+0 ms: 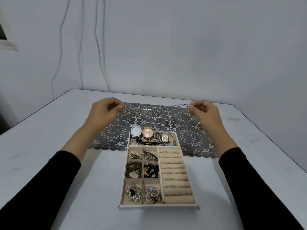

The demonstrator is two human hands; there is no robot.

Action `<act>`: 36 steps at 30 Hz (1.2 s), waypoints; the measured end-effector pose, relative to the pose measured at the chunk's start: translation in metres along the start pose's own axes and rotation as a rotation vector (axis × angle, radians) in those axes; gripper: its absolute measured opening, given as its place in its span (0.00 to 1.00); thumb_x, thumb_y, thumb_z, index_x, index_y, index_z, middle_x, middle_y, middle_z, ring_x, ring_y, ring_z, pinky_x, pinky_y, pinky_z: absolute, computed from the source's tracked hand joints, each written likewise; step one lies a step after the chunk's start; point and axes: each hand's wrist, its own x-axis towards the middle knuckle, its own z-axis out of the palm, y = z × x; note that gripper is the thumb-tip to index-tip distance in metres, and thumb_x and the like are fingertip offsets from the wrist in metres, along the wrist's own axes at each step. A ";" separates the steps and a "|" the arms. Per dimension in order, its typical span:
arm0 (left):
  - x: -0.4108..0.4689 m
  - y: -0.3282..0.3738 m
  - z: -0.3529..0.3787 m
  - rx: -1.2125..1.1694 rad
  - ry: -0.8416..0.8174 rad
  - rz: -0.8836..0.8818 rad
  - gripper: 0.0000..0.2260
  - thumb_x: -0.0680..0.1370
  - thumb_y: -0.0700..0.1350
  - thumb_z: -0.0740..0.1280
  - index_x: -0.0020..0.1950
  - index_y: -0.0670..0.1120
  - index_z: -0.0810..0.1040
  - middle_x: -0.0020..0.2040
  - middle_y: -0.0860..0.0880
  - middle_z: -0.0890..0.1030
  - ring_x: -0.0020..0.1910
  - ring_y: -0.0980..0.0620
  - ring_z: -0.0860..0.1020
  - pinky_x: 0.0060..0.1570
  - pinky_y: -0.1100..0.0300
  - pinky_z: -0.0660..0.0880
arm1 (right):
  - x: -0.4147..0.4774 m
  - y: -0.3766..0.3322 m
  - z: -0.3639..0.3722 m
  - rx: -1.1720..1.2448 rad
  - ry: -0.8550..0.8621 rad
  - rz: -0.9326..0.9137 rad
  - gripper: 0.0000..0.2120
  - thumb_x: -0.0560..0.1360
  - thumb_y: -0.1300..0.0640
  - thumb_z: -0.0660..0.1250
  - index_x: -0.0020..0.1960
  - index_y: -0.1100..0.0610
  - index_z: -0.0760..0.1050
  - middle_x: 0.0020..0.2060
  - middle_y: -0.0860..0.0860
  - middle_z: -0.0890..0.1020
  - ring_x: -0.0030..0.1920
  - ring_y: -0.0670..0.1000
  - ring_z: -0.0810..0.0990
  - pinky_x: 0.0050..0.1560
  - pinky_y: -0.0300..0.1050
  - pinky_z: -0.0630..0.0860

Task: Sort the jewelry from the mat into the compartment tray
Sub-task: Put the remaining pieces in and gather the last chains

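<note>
Left fingers (120, 107) are pinched shut on one end of a silver link chain (157, 115). Right fingers (191, 107) are pinched on the other end, the remaining fingers curled in. The chain is held stretched between the left hand (103, 112) and the right hand (205, 112), apparently doubled, with the slack sagging in the middle. It is held over the grey lace mat (192, 140). Contact between the lowest loop and the mat cannot be told.

The mat is laid toward the far edge of the bench (49, 146). The compartment tray (158, 206) is set between the mat and the near edge, its far end lapping onto the mat.

In the tray, the wide far compartment is filled with watches (142, 131). All six small squares on its left side are occupied by beads and tangled pieces. Ring rolls (174, 171) run down its right side.

No other piece is made out on the mat, so sorting is judged nearly finished, with the chain probably last.

Step in hand: the chain is picked up and spread, not yet placed.

Next move, as judged:
- The hands are brought together so the chain is gathered.
- The chain is carried toward the near edge and lowered into one compartment.
- A square already holding silver chain-like pieces (150, 156) looks the likeliest target, though this is uncertain.

Care is needed so that links are not draped over a divider or snagged on the watches.
</note>
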 end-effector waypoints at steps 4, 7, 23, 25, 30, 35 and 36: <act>-0.010 0.006 -0.008 -0.045 0.011 -0.004 0.06 0.78 0.42 0.70 0.46 0.54 0.83 0.41 0.50 0.84 0.43 0.46 0.81 0.47 0.51 0.78 | -0.013 -0.007 -0.004 0.038 -0.008 -0.009 0.03 0.73 0.63 0.71 0.46 0.57 0.79 0.40 0.51 0.82 0.41 0.47 0.80 0.44 0.33 0.76; -0.022 0.011 -0.013 -0.067 0.003 -0.004 0.05 0.78 0.42 0.69 0.48 0.51 0.84 0.42 0.50 0.84 0.45 0.46 0.82 0.45 0.57 0.77 | -0.023 -0.009 -0.007 0.073 -0.016 -0.006 0.03 0.73 0.63 0.71 0.45 0.56 0.79 0.39 0.50 0.82 0.41 0.46 0.80 0.48 0.37 0.77; -0.059 0.034 -0.010 -0.196 -0.062 0.062 0.08 0.77 0.41 0.71 0.45 0.55 0.83 0.42 0.55 0.84 0.45 0.50 0.82 0.48 0.57 0.78 | -0.061 -0.024 0.003 0.187 -0.134 -0.078 0.03 0.73 0.65 0.71 0.45 0.58 0.79 0.37 0.49 0.82 0.40 0.46 0.80 0.46 0.37 0.76; -0.061 0.034 -0.004 -0.196 -0.068 0.063 0.09 0.77 0.41 0.71 0.45 0.56 0.83 0.40 0.56 0.84 0.43 0.51 0.81 0.46 0.58 0.78 | -0.063 -0.023 0.006 0.183 -0.154 -0.085 0.03 0.73 0.65 0.71 0.45 0.59 0.79 0.37 0.49 0.82 0.40 0.45 0.80 0.45 0.36 0.76; -0.061 0.036 0.007 -0.229 -0.062 0.070 0.08 0.77 0.39 0.70 0.46 0.53 0.82 0.41 0.52 0.84 0.41 0.58 0.81 0.45 0.66 0.77 | -0.059 -0.016 0.012 0.142 -0.160 -0.074 0.03 0.72 0.62 0.72 0.45 0.57 0.80 0.40 0.52 0.82 0.44 0.50 0.80 0.56 0.50 0.78; -0.067 0.039 0.015 -0.338 -0.066 0.017 0.09 0.76 0.36 0.70 0.47 0.52 0.83 0.42 0.51 0.85 0.42 0.59 0.82 0.48 0.69 0.78 | -0.060 -0.012 0.016 0.101 -0.185 -0.072 0.04 0.72 0.64 0.72 0.46 0.61 0.79 0.45 0.57 0.83 0.47 0.52 0.81 0.56 0.48 0.78; -0.067 0.038 0.016 -0.341 -0.065 0.009 0.10 0.76 0.37 0.71 0.46 0.52 0.83 0.42 0.52 0.85 0.42 0.59 0.82 0.48 0.69 0.78 | -0.061 -0.012 0.016 0.093 -0.196 -0.074 0.04 0.72 0.64 0.72 0.46 0.60 0.79 0.45 0.57 0.84 0.48 0.52 0.82 0.56 0.47 0.78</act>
